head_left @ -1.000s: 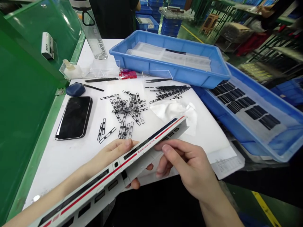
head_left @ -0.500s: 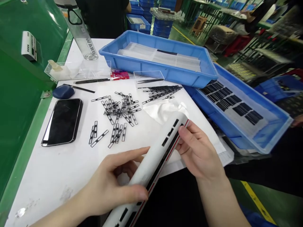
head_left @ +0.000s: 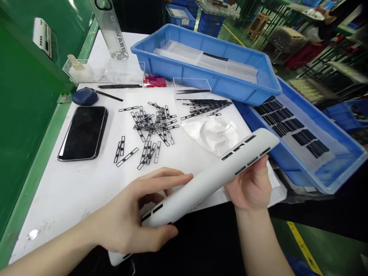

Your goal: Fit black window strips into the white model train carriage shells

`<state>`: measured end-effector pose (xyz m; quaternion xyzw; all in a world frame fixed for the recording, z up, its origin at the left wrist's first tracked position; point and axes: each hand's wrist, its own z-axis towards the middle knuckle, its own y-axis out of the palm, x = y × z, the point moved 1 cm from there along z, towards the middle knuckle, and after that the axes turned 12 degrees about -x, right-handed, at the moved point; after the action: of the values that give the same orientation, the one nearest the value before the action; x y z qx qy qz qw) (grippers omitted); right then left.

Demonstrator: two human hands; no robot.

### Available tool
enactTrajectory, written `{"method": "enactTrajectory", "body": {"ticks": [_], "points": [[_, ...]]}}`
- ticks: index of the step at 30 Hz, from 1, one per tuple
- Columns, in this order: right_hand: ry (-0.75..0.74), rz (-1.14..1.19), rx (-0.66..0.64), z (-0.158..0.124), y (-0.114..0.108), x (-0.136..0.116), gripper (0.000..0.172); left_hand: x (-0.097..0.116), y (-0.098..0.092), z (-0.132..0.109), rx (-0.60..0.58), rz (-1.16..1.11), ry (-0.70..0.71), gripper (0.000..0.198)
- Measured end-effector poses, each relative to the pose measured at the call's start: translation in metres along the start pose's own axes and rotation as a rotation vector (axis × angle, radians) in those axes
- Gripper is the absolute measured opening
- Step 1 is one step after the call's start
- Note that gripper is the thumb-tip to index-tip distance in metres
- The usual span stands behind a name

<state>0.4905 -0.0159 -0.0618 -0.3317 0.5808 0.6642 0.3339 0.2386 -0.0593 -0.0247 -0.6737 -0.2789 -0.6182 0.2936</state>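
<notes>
A long white plastic casing with rounded edges and dark slots near both ends is held slantwise over the table's front edge. My left hand is wrapped round its lower left part, thumb on the near side and fingers on the far side. Under the upper right end, my right hand supports the casing, its fingers partly hidden behind it. Beyond the casing lies a crumpled white cloth. Small black slotted strips are scattered in a loose pile on the white tabletop, with another bundle of strips farther back.
A blue bin with pale sheets stands at the back, overlapping another blue bin holding black pieces at right. A phone, a dark blue object, tweezers and a clear bottle are at left.
The casing has turned from steep to flatter, its upper end swinging right, and rolled so its smooth white face shows instead of the red-lined side. My right hand has moved beneath it.
</notes>
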Motion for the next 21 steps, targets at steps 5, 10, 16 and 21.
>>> {"method": "enactTrajectory", "body": {"ticks": [5, 10, 16, 21], "points": [[0.045, -0.041, -0.033, -0.003, -0.003, -0.005, 0.017, 0.001, -0.001, 0.000, 0.060, 0.066, 0.008, 0.077], [0.107, -0.106, 0.023, -0.005, -0.005, -0.011, 0.016, -0.001, -0.005, 0.001, 0.019, 0.112, -0.012, 0.074], [0.135, -0.181, -0.017, -0.006, -0.010, -0.010, 0.030, -0.002, -0.008, -0.002, 0.006, 0.195, -0.042, 0.079], [0.245, -0.090, -0.188, -0.025, 0.021, 0.012, 0.032, -0.003, -0.002, -0.007, 0.052, 0.092, -0.076, 0.067]]}}
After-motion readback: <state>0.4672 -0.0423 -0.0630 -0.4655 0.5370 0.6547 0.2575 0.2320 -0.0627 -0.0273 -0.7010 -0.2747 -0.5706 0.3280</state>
